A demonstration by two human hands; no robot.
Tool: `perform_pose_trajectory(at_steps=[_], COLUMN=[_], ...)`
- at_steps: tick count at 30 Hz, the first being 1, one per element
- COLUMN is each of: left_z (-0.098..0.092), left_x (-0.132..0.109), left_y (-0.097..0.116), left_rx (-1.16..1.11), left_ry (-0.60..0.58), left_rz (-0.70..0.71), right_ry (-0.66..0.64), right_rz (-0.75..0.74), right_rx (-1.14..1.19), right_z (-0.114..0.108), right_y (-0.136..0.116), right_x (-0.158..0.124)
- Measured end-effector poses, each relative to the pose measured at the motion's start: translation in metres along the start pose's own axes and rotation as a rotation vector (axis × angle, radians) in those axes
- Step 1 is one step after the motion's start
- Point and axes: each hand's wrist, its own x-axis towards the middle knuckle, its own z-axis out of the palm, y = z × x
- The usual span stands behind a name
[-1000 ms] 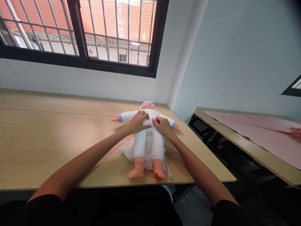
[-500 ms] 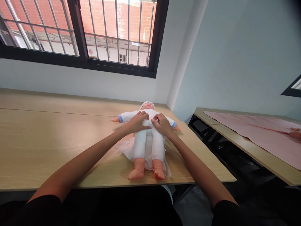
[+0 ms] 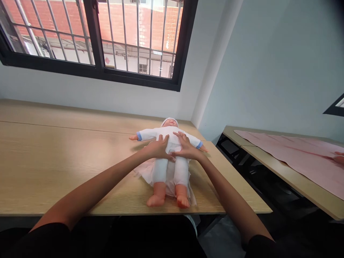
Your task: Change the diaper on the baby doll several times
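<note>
Baby doll (image 3: 168, 138) on its back, white suit, blue cuffs, white cap, lying on sheer pale cloth (image 3: 142, 172), cloth mostly under body, on wooden table (image 3: 67, 172). Left hand (image 3: 158, 148) open, flat on doll's waist, holding nothing. Right hand (image 3: 186, 148) open, fingers spread on doll's belly, no grip. Hands hide doll's waist. Far right: pink sheet (image 3: 290, 152) on second table (image 3: 295, 182), co-worker's hand (image 3: 339, 158) on it, cut off by frame edge.

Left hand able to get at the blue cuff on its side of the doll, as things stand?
Likely yes: the left hand rests on the doll's white suit, close to that blue cuff, and nothing lies between them.
</note>
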Motion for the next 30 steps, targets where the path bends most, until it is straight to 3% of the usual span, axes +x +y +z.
perform_pose_trajectory(at_steps=[3, 6, 14, 21, 25, 30], left_z=[-0.002, -0.006, -0.003, 0.004, 0.008, 0.011], left_x=[0.002, 0.008, 0.021, 0.024, 0.025, 0.028], left_y=[0.0, -0.009, -0.035, -0.038, -0.038, -0.041], left_rx=[-0.004, -0.052, -0.162, -0.176, -0.134, -0.105], left_ry=[-0.048, -0.07, 0.009, 0.043, 0.03, 0.038], left_rz=[-0.004, 0.041, 0.204, 0.248, 0.243, 0.283], right_ry=[-0.097, -0.11, -0.066, -0.1, -0.166, -0.149], right_rz=[0.155, 0.223, 0.037, 0.063, 0.058, -0.127], right_rx=[0.018, 0.05, 0.066, 0.072, -0.069, -0.246], right_z=[-0.003, -0.007, -0.015, -0.015, -0.004, 0.005], right_y=[-0.001, 0.005, 0.023, 0.024, 0.009, 0.003], right_x=[0.0, 0.003, 0.006, 0.006, -0.007, -0.04])
